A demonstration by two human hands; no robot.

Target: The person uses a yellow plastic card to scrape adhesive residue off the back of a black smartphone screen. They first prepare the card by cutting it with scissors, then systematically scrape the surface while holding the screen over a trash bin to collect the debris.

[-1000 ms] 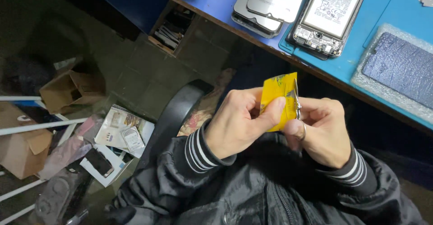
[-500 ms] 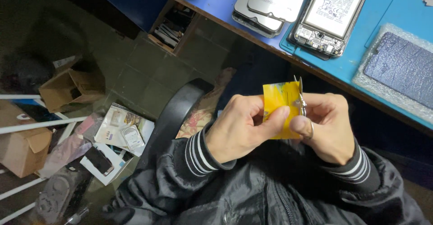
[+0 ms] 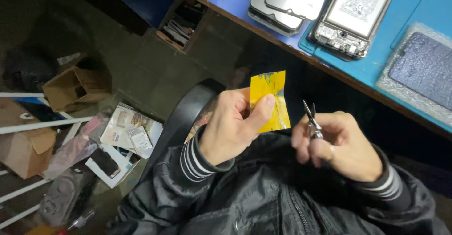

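A yellow film piece (image 3: 268, 102), crinkled and upright, is pinched between thumb and forefinger of the left hand (image 3: 233, 124) — held above the lap, below the bench edge. Just beside it, apart from it, metal tweezers (image 3: 311, 119) are gripped by the curled fingers of the right hand (image 3: 339, 145), tips pointing up and nearly closed. Striped cuffs and a black jacket (image 3: 263, 202) are seen below. On the blue bench (image 3: 414, 9), an opened phone (image 3: 353, 16) and a bubble-wrapped panel (image 3: 419, 70) are laid. Cardboard boxes (image 3: 75, 86) and papers (image 3: 127, 131) are scattered on the floor at left.
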